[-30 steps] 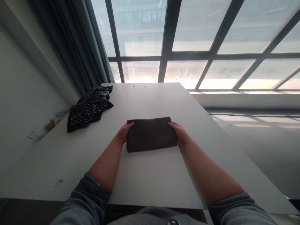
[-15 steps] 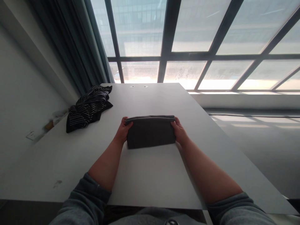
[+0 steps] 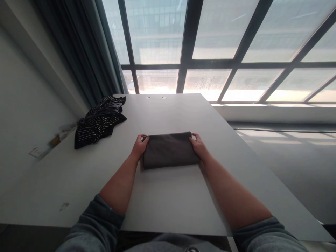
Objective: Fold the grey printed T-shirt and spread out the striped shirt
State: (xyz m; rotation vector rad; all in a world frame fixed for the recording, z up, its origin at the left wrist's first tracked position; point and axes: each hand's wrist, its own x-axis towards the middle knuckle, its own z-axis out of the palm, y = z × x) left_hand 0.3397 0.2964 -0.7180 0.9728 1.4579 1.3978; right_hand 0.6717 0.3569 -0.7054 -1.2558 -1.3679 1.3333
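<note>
A dark grey folded cloth [image 3: 170, 150], a neat rectangle, lies nearly flat on the white table [image 3: 173, 199] in front of me. What kind of garment or cloth it is cannot be made out. My left hand [image 3: 139, 145] pinches its far left corner, thumb on top and fingers behind. At the far right corner, my right hand [image 3: 198, 145] has its thumb against the edge and its fingertips partly hidden behind the cloth.
A crumpled black garment with white stripes [image 3: 101, 120] lies at the table's left edge. Beyond the table are a dark curtain [image 3: 86, 49] and large framed windows [image 3: 157, 35]. A wall [image 3: 28, 105] with a socket borders the left side.
The folded cloth has been lowered from a tilted, raised position to lie flatter on the table, its broad top face now showing. Both hands came down slightly with it.
</note>
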